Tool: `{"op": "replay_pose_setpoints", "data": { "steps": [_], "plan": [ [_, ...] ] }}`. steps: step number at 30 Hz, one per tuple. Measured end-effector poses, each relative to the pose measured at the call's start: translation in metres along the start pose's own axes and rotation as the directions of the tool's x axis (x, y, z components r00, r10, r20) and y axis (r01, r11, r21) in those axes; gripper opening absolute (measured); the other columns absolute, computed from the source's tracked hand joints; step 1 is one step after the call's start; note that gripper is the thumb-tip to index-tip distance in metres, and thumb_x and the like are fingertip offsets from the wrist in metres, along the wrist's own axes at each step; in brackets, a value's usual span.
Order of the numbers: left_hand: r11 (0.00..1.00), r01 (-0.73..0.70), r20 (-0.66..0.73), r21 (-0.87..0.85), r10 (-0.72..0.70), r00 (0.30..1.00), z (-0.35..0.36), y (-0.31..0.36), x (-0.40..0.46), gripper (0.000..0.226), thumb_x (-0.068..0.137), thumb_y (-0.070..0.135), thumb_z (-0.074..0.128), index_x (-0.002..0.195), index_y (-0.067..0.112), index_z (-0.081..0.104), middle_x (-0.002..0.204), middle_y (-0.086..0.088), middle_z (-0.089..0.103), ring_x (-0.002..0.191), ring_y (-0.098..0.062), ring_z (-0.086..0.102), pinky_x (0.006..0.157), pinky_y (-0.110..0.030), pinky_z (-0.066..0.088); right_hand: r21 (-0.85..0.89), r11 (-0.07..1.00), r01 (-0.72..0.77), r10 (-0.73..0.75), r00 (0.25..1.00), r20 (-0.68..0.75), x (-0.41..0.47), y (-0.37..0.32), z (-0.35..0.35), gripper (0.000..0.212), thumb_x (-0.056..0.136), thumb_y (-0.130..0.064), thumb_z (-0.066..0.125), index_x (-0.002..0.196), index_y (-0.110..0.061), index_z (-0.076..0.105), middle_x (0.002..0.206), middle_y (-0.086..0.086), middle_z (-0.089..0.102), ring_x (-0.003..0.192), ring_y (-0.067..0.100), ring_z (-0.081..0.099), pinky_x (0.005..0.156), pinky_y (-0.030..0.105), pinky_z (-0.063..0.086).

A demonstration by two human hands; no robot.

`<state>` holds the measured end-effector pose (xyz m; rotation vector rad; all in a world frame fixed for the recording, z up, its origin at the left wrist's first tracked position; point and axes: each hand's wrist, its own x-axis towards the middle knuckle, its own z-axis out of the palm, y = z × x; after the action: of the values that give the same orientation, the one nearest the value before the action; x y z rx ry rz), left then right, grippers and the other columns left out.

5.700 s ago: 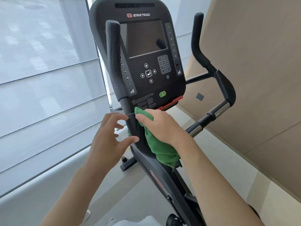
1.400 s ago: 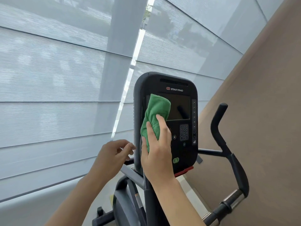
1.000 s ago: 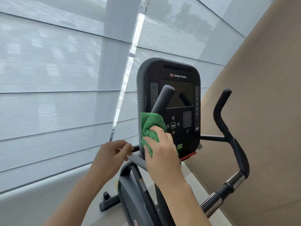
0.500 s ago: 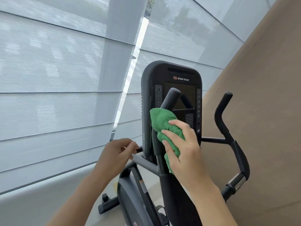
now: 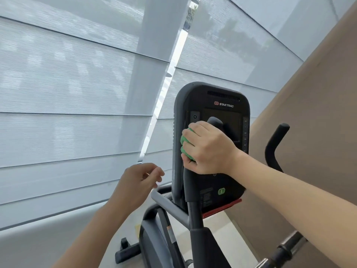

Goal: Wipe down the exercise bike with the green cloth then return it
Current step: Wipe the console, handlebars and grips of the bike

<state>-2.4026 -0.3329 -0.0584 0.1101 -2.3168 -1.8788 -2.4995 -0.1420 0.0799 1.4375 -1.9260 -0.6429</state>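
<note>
We see the right hand clamped around the near handlebar of the bike, with the cloth squeezed beneath its fingers, only green bulges showing at their left edge. The left hand hangs just beside the console, fingers loosely curled, holding nothing. We count one cloth, one bike, two hands and two upright handlebars, the far handlebar standing untouched.

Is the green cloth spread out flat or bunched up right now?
Bunched up. Only small folds of the green cloth show between the right hand's fingers, which wrap it around the left handlebar.
</note>
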Motion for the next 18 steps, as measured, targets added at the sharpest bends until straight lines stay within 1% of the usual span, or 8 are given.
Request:
{"op": "replay_pose_setpoints", "data": {
  "steps": [2, 4, 6, 8, 12, 15, 17, 18],
  "plan": [
    [1.000, 0.011, -0.008, -0.003, -0.011, 1.000, 0.001, -0.001, 0.005, 0.025, 0.101, 0.030, 0.062, 0.081, 0.028, 0.078, 0.082, 0.009, 0.077, 0.072, -0.009, 0.074, 0.071, -0.027, 0.053, -0.028, 1.000, -0.004, 0.005, 0.999, 0.038, 0.007, -0.001, -0.002, 0.037, 0.097, -0.028, 0.050, 0.072, -0.006, 0.067, 0.077, 0.013, 0.062, 0.072, 0.034, 0.057, 0.071, 0.048, 0.051],
    [1.000, 0.017, -0.009, -0.009, -0.017, 1.000, 0.003, -0.001, 0.009, 0.026, 0.101, 0.030, 0.062, 0.081, 0.028, 0.078, 0.082, 0.008, 0.077, 0.072, -0.009, 0.074, 0.072, -0.026, 0.052, -0.109, 0.993, -0.038, 0.057, 0.982, 0.179, 0.016, -0.008, -0.007, 0.037, 0.095, -0.031, 0.051, 0.067, -0.011, 0.063, 0.070, 0.009, 0.057, 0.064, 0.029, 0.050, 0.063, 0.041, 0.045],
    [1.000, 0.009, -0.002, -0.010, -0.009, 1.000, 0.008, 0.000, 0.012, 0.026, 0.101, 0.029, 0.062, 0.081, 0.028, 0.078, 0.081, 0.008, 0.077, 0.072, -0.009, 0.074, 0.073, -0.028, 0.054, -0.169, 0.984, -0.050, 0.107, 0.931, 0.348, 0.027, -0.013, -0.009, 0.037, 0.096, -0.036, 0.051, 0.066, -0.015, 0.057, 0.070, 0.006, 0.056, 0.064, 0.026, 0.045, 0.061, 0.037, 0.036],
    [1.000, -0.007, 0.013, -0.003, 0.007, 1.000, 0.013, 0.002, 0.013, 0.026, 0.101, 0.028, 0.062, 0.080, 0.027, 0.078, 0.080, 0.008, 0.077, 0.071, -0.009, 0.074, 0.075, -0.030, 0.056, -0.156, 0.986, -0.061, 0.125, 0.888, 0.442, 0.038, -0.014, -0.010, 0.035, 0.096, -0.036, 0.051, 0.067, -0.017, 0.051, 0.068, 0.003, 0.051, 0.062, 0.024, 0.044, 0.061, 0.036, 0.032],
    [1.000, -0.025, 0.055, -0.011, 0.025, 0.998, 0.020, 0.006, 0.008, 0.025, 0.101, 0.029, 0.061, 0.081, 0.031, 0.078, 0.081, 0.008, 0.077, 0.073, -0.009, 0.074, 0.078, -0.032, 0.058, -0.084, 0.992, -0.099, 0.130, 0.769, 0.626, 0.070, -0.018, -0.004, 0.024, 0.087, -0.023, 0.052, 0.066, -0.019, 0.042, 0.067, -0.001, 0.043, 0.056, 0.021, 0.041, 0.062, 0.034, 0.046],
    [0.999, -0.043, 0.072, -0.015, 0.044, 0.996, 0.015, 0.004, 0.000, 0.024, 0.101, 0.031, 0.060, 0.083, 0.035, 0.077, 0.083, 0.010, 0.077, 0.074, -0.008, 0.075, 0.077, -0.032, 0.058, -0.092, 0.993, -0.075, 0.117, 0.738, 0.665, 0.080, -0.021, -0.002, 0.025, 0.089, -0.024, 0.053, 0.067, -0.021, 0.042, 0.068, -0.002, 0.045, 0.056, 0.019, 0.040, 0.052, 0.031, 0.030],
    [0.999, -0.050, 0.061, -0.022, 0.051, 0.997, 0.009, 0.000, -0.005, 0.023, 0.100, 0.031, 0.061, 0.085, 0.035, 0.077, 0.084, 0.010, 0.077, 0.075, -0.008, 0.075, 0.077, -0.034, 0.058, -0.081, 0.995, -0.066, 0.102, 0.767, 0.633, 0.072, -0.025, -0.004, 0.029, 0.092, -0.026, 0.052, 0.065, -0.020, 0.043, 0.066, -0.001, 0.047, 0.055, 0.019, 0.038, 0.052, 0.032, 0.024],
    [0.999, -0.048, 0.056, -0.024, 0.049, 0.997, 0.007, -0.002, -0.006, 0.022, 0.100, 0.031, 0.061, 0.085, 0.034, 0.077, 0.083, 0.010, 0.077, 0.075, -0.009, 0.074, 0.077, -0.034, 0.058, -0.070, 0.996, -0.064, 0.093, 0.787, 0.610, 0.064, -0.028, -0.006, 0.031, 0.094, -0.028, 0.050, 0.065, -0.019, 0.045, 0.067, 0.000, 0.050, 0.056, 0.019, 0.038, 0.055, 0.033, 0.026]
  ]
}}
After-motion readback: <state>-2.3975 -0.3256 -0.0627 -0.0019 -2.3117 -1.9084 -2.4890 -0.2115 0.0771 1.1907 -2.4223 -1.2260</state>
